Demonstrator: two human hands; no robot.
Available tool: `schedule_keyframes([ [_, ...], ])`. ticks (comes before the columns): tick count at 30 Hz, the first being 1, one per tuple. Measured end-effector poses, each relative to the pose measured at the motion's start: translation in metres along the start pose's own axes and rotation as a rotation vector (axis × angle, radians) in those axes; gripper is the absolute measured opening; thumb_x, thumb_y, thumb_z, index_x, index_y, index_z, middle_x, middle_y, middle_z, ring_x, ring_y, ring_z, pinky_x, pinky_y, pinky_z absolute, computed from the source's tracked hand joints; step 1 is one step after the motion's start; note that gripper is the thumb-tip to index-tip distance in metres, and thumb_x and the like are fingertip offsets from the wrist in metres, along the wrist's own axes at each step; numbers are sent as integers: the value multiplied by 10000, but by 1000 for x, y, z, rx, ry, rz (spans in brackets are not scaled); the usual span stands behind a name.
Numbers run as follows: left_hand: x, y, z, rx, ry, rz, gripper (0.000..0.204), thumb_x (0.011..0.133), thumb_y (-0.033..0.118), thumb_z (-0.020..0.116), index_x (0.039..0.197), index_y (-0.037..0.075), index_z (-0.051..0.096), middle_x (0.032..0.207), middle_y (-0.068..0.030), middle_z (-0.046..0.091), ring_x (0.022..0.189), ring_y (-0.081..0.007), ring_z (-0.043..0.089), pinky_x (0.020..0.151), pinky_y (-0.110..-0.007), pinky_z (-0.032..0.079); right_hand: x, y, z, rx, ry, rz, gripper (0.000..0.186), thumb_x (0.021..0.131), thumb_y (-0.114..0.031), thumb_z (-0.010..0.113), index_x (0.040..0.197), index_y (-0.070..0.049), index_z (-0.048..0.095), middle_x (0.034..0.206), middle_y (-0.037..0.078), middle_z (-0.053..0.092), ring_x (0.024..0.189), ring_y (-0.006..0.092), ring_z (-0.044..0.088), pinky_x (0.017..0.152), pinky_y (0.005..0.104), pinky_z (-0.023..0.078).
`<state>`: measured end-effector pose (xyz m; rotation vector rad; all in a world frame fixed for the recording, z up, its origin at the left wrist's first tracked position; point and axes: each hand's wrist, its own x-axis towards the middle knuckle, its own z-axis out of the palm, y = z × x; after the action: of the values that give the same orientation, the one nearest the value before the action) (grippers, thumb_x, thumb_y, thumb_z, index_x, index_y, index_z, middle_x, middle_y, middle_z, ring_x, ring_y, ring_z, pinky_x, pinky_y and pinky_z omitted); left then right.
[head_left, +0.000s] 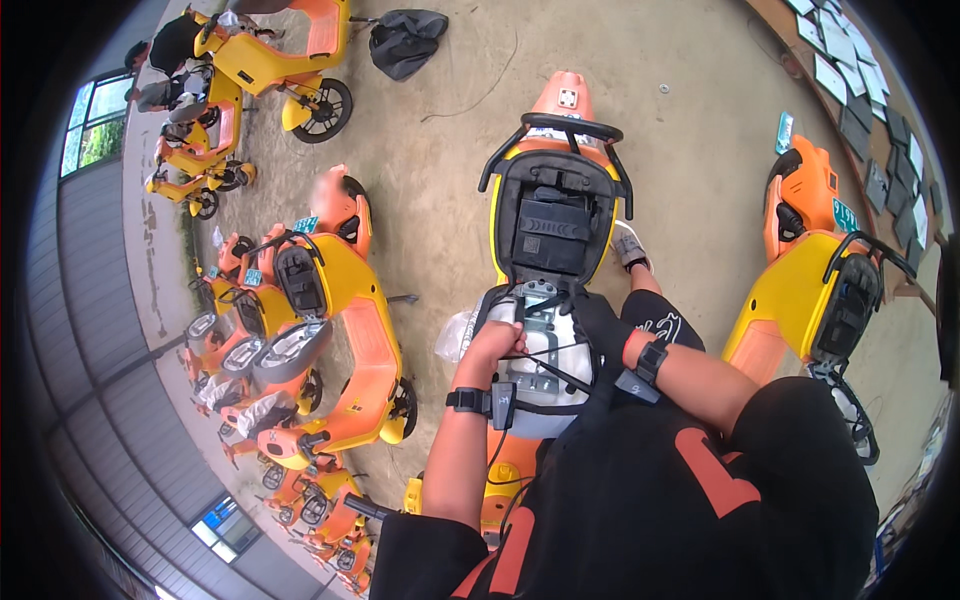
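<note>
A yellow and orange scooter (606, 245) stands in front of me with its seat tipped toward me, so the seat's pale underside (568, 358) faces up. My left hand (497, 341), bare, is closed at the left edge of that underside, pinching a thin black cord (545, 353). The cord slants across the seat base. On the other side my right hand (603, 328), in a black glove, rests by the seat's right edge near the hinge; its fingers blend into the dark parts. Beyond the hinge, the storage compartment (508, 225) lies uncovered with a black block (550, 240) inside.
Another scooter (775, 290) stands to the right with its compartment uncovered. Several more, such as this yellow one (345, 270), line the left. A black bag (405, 42) lies on the floor far ahead. Flat panels (858, 75) are spread at the far right.
</note>
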<state>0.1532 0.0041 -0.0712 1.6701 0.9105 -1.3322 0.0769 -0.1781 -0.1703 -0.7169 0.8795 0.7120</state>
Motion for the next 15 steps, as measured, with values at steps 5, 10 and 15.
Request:
schedule_keyframes([
  [5, -11, 3, 15, 704, -59, 261, 199, 772, 171, 597, 779, 13, 719, 732, -77, 658, 694, -161, 569, 668, -297, 445, -6, -42, 38, -338, -301, -594, 285, 935, -270, 478, 828, -12, 539, 602, 45, 487, 493, 129, 467, 441, 305, 372],
  [10, -7, 0, -10, 443, -317, 273, 188, 783, 132, 574, 812, 7, 711, 827, -56, 686, 734, -123, 545, 709, -263, 430, 21, -53, 52, -1286, -187, -1175, 161, 787, -73, 538, 930, -2, 556, 793, 230, 592, 718, 405, 583, 596, 450, 446],
  [15, -22, 2, 7, 654, -204, 290, 361, 880, 372, 611, 773, 40, 707, 616, 23, 543, 607, -103, 469, 604, -255, 389, 21, -45, 69, -1191, -404, -1427, 175, 874, -143, 491, 965, -6, 548, 774, 181, 602, 687, 295, 590, 612, 382, 463],
])
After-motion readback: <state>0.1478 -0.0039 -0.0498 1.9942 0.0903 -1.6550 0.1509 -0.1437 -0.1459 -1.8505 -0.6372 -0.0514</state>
